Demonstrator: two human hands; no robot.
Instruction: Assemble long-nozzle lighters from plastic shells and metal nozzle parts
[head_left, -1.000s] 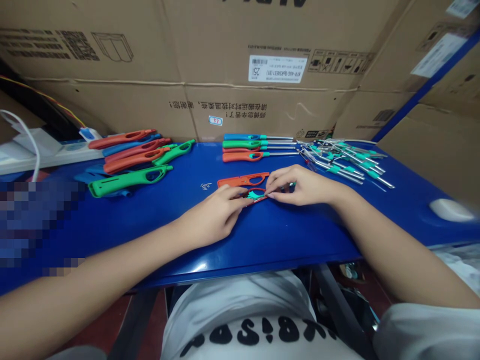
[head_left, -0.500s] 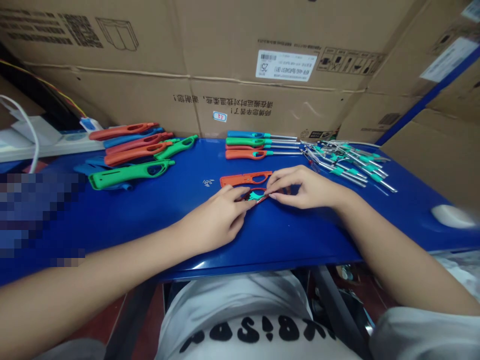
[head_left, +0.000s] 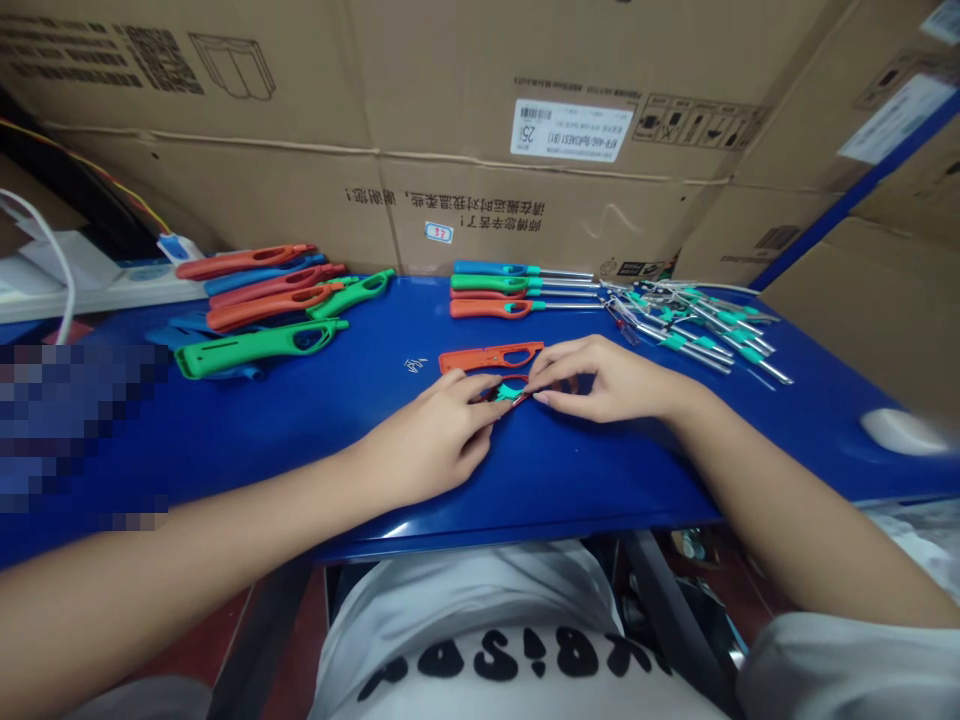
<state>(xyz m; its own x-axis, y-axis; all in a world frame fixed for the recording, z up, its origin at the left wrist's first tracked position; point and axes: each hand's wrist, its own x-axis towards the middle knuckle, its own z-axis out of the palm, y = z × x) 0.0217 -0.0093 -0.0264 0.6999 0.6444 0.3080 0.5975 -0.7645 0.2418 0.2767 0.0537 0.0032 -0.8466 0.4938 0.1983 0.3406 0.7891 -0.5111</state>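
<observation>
My left hand (head_left: pixel 431 440) and my right hand (head_left: pixel 600 378) meet over the middle of the blue table (head_left: pixel 315 420). Both pinch a red lighter shell half with a teal trigger part (head_left: pixel 512 390) lying flat between their fingertips. Just behind it lies a loose orange shell half (head_left: pixel 491 357), untouched. The metal tube end of the held piece is hidden under my right hand.
A pile of empty red, orange, blue and green shells (head_left: pixel 262 305) lies at the back left. Three assembled lighters (head_left: pixel 510 290) lie in a row at the back centre. Several metal tubes with teal fittings (head_left: pixel 697 320) lie at the back right. Cardboard boxes (head_left: pixel 480 140) wall the rear.
Both hands have stayed on the red shell half with only small finger shifts. The camera view has shifted slightly.
</observation>
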